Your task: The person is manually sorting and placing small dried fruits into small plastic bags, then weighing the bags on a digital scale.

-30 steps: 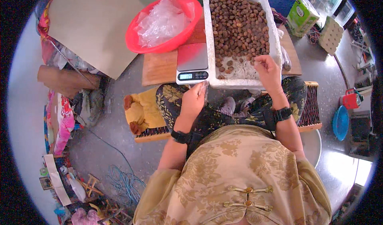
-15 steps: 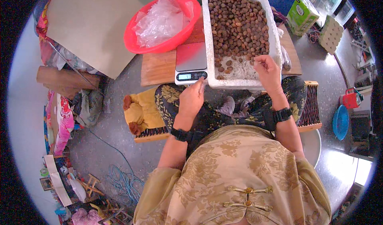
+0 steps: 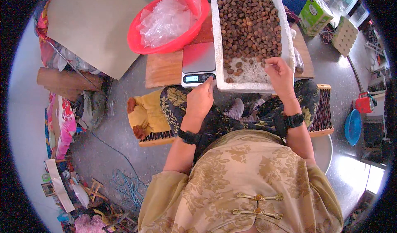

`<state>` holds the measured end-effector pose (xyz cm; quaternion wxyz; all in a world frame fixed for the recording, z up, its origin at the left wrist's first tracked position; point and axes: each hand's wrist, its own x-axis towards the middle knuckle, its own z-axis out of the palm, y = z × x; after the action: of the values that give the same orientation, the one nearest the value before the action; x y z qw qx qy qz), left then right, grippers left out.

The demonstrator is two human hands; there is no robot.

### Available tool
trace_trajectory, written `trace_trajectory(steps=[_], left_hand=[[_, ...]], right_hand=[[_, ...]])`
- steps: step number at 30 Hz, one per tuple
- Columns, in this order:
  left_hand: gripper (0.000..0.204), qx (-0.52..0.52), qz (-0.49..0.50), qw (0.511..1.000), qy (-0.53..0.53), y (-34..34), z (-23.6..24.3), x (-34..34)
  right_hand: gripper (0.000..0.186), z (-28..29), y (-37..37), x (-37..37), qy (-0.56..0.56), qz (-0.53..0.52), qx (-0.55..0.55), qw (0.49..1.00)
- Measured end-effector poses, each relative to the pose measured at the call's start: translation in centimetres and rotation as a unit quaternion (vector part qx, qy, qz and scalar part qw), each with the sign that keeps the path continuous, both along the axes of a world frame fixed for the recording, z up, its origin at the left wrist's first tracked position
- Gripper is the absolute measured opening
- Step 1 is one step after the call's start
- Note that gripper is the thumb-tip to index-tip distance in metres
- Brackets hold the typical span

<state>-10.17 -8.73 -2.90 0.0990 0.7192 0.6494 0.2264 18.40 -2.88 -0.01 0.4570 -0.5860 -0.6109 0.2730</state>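
Observation:
A flat digital kitchen scale (image 3: 199, 58) with a bare weighing plate and a lit display lies on the wooden table. My left hand (image 3: 200, 98) is at its front right corner, index finger stretched onto the buttons and nothing visible in the hand. Right of the scale stands a white foam box (image 3: 288, 47), filled with small brown wrinkled dried fruits or nuts (image 3: 248, 24); I cannot tell which. My right hand (image 3: 279, 78) hovers over its near right part, thumb and fingers pinched together. Whatever they hold, if anything, is hidden.
A red plastic basin (image 3: 138, 47) of clear plastic bags (image 3: 167, 20) sits left of the box on the wooden table (image 3: 163, 69). A large beige board (image 3: 95, 26) is at the far left. On the floor at right are a green package (image 3: 315, 14) and a blue basin (image 3: 353, 126).
The number on the scale's display has changed. My left index finger has shifted slightly on the buttons. The right hand stays pinched over the box.

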Motion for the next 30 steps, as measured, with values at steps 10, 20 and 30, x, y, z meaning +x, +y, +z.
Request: trace_trajectory(steps=[10, 20, 30], left_hand=[[0.031, -0.048, 0.026, 0.998, 0.019, 0.4, 1.6, 0.9], [0.031, -0.050, 0.018, 0.997, 0.051, 0.2, 1.8, 1.1], [0.029, -0.026, 0.005, 0.998, 0.056, -0.6, 1.4, 1.3]], right_hand=[[0.010, -0.4, 0.1, 0.1, 0.010, 0.014, 0.029, 0.999], [0.009, -0.5, 0.0, 0.2, 0.034, 0.016, 0.013, 0.999], [0.010, -0.8, 0.0, 0.3, 0.012, 0.004, 0.012, 1.000]])
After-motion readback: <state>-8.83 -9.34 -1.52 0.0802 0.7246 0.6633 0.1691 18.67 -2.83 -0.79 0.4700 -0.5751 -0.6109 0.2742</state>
